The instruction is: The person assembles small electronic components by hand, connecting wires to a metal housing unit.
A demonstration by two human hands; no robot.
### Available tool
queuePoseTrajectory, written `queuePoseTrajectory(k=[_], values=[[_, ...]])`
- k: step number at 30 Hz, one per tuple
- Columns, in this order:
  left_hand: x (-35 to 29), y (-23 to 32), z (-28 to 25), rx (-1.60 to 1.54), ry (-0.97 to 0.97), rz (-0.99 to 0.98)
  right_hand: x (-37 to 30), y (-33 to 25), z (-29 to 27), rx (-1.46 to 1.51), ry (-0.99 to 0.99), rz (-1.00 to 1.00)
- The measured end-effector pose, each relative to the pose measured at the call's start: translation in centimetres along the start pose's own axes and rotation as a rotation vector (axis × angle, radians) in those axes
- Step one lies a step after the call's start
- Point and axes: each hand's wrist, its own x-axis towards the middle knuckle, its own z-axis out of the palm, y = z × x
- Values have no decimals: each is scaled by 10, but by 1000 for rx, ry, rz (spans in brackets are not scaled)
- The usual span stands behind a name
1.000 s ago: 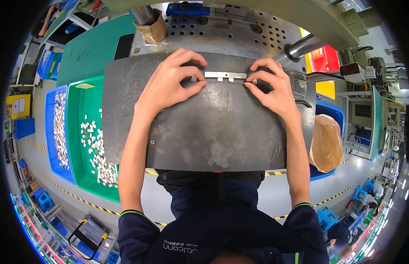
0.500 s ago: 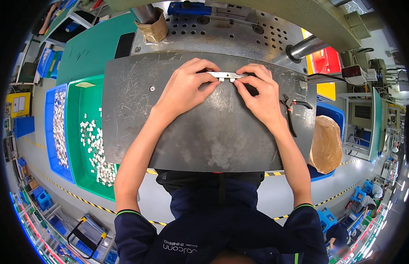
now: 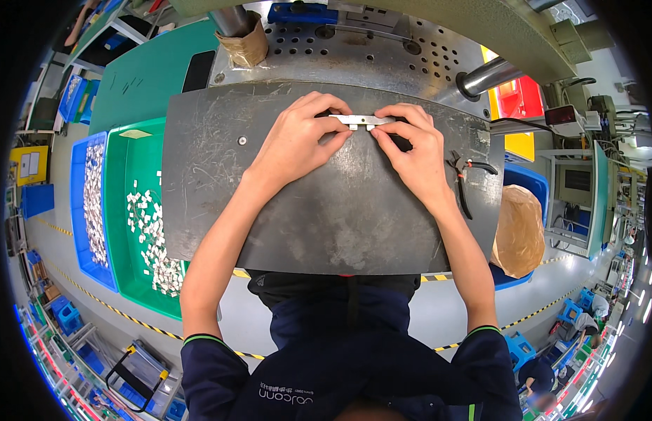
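A short silvery metal bar (image 3: 362,120) with small holes spans the gap between my two hands, above the dark scratched metal plate (image 3: 326,210). Two small white pieces stick out from its near edge, close to my fingertips. My left hand (image 3: 296,137) is closed in a pinch on the bar's left end. On the right end, my right hand (image 3: 415,144) pinches it between thumb and fingers. Red-and-black handled pliers (image 3: 462,182) lie on the plate to the right of my right hand.
Left of the plate stand a green bin (image 3: 133,281) of scattered small white parts and a blue bin (image 3: 94,270) filled with more. Perforated machine bed (image 3: 368,67) and thick metal posts are beyond. Brown paper (image 3: 519,231) lines a blue container at right. A small round metal piece (image 3: 242,140) sits on the plate.
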Motion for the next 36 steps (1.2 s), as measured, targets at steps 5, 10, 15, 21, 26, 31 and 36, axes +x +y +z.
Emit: queuePoseTrajectory(k=[5, 10, 15, 21, 26, 31, 36], values=[[-1, 0, 2, -6, 6, 1, 0, 1, -1, 9, -9, -6], [0, 1, 1, 4, 9, 7, 1, 1, -1, 7, -10, -6], [0, 1, 0, 21, 8, 12, 1, 2, -1, -2, -12, -15], [-1, 1, 2, 28, 14, 20, 1, 2, -1, -8, -16, -21], [-1, 1, 2, 29, 22, 21, 1, 1, -2, -2, -19, -19], [0, 3, 1, 42, 21, 33, 0, 2, -3, -10, -32, -28], [0, 3, 2, 83, 41, 53, 2, 4, -3, -26, -35, -77]])
